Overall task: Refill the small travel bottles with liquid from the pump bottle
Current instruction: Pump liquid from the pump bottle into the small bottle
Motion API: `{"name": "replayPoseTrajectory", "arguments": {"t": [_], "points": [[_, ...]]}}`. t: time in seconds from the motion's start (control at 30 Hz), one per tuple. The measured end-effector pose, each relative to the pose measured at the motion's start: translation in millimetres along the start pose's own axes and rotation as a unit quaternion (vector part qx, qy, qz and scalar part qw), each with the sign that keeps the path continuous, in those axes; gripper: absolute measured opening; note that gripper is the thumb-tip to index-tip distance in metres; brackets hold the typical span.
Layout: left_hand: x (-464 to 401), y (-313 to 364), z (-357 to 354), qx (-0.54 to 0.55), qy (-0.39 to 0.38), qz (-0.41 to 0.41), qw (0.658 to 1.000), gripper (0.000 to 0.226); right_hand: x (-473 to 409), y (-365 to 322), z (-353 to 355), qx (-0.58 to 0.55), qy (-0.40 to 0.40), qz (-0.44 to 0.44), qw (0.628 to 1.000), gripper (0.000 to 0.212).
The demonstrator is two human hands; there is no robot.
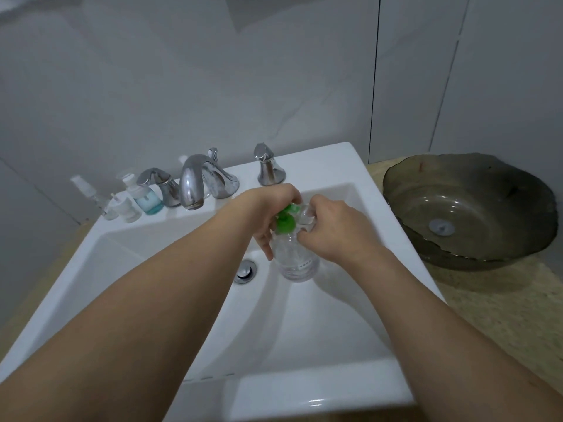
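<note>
While the left hand (268,220) grips the green-pump bottle (297,257) over the sink (335,166), the right hand (327,229) pinches a clear travel bottle (306,213) at the nozzle; pumping seems next, needing steady alignment.

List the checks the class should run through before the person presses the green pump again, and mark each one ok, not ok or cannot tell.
1. Pump bottle held steady: ok, the left hand grips it near the green pump.
2. Small bottle held at the pump: ok, the right hand pinches it beside the pump head.
3. Spout lined up with the small bottle's mouth: cannot tell, fingers hide it.
4. Spills contained: ok, both bottles are over the sink.
5. Liquid left in the pump bottle: cannot tell, it is clear.
6. Other small bottles ready: ok, several stand on the ledge left of the tap.
</note>
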State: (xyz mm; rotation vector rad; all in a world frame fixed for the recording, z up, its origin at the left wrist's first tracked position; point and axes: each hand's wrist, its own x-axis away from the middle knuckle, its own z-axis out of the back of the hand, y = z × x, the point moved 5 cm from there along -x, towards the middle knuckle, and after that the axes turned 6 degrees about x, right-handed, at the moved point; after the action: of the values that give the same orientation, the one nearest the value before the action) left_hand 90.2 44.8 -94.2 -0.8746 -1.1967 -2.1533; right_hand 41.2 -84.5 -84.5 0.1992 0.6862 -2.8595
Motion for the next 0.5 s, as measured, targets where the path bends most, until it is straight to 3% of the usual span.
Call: {"name": "replayPoseTrajectory", "arguments": {"t": [0.23,0.5], "points": [[-8.9,-2.8,-2.1,-0.038,0.097,-0.059,0.993,0.037,0.1,1.8,-6.3,0.018,-0.036,-0.011,0.999,0.026],[-7.9,-5.1,-0.2,-0.011,0.075,-0.042,0.996,0.037,-0.6,0.9,-5.8,0.019,-0.023,-0.008,1.000,0.028]]}}
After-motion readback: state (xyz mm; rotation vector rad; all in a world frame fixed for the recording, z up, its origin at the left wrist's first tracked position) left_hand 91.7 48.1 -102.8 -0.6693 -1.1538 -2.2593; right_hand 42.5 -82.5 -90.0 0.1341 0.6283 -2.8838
